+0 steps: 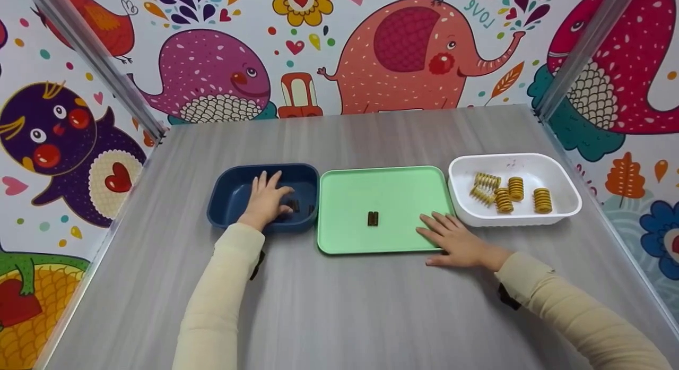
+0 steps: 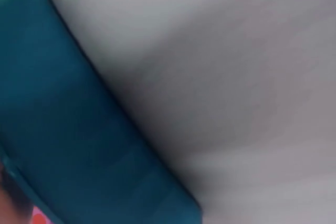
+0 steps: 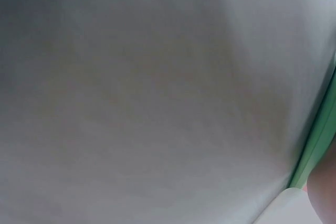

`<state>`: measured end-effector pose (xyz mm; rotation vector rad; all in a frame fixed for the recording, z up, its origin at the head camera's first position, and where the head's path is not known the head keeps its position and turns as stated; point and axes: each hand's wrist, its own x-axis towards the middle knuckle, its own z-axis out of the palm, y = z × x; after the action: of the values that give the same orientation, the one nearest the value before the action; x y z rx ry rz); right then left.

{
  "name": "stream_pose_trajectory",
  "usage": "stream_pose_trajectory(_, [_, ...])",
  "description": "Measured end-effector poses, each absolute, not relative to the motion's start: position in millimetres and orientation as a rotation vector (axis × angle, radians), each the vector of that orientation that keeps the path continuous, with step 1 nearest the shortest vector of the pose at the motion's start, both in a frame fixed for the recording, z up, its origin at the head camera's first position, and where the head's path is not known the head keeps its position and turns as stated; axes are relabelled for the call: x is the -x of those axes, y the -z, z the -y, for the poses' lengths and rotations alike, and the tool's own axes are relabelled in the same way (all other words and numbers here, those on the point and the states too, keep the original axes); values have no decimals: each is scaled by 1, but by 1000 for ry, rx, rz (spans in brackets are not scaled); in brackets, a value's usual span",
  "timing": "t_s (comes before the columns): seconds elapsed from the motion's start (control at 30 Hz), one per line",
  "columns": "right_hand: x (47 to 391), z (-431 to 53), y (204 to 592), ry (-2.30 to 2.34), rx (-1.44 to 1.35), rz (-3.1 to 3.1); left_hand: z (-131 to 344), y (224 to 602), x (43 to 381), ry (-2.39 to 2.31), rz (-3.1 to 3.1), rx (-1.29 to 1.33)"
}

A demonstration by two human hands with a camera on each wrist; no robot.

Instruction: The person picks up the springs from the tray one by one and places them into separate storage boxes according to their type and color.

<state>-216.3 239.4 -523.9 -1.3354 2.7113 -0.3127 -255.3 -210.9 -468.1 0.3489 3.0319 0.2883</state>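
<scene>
My left hand (image 1: 267, 200) reaches over the near rim into a dark blue bin (image 1: 225, 197), its fingers spread. Small dark pieces (image 1: 293, 205) lie in that bin close to the thumb; they are too small to tell their kind. On the light green tray (image 1: 345, 195) sits a dark brown piece (image 1: 373, 218), which looks like two short bars side by side. My right hand (image 1: 456, 242) rests with spread fingers on the tray's near right corner and holds nothing. In the left wrist view the bin's outer wall (image 2: 79, 108) hides most of the hand.
A white bin (image 1: 530, 217) to the right of the tray holds several yellow coil springs (image 1: 515, 188). The blue bin, tray and white bin stand in a row on a grey wood-grain table (image 1: 339, 306). Printed wall panels (image 1: 403, 51) and metal posts (image 1: 589, 51) border the table.
</scene>
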Motion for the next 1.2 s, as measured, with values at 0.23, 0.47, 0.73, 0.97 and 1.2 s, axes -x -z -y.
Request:
stream_pose_trajectory(0.23, [217, -239, 526, 307, 1341, -2721, 202, 460, 253, -455, -3035, -359])
stream_pose_trajectory(0.47, [217, -240, 526, 326, 1341, -2718, 180, 454, 251, -559, -3037, -476])
stream_pose_trajectory(0.73, [217, -240, 525, 324, 1334, -2700, 169, 450, 250, -581, -3079, -531])
stream_pose_trajectory(0.97, [218, -240, 526, 333, 1349, -2703, 148, 448, 247, -655, -3070, -621])
stream_pose_trajectory(1.2, [218, -240, 526, 333, 1341, -2711, 111, 456, 243, -731, -3031, -783])
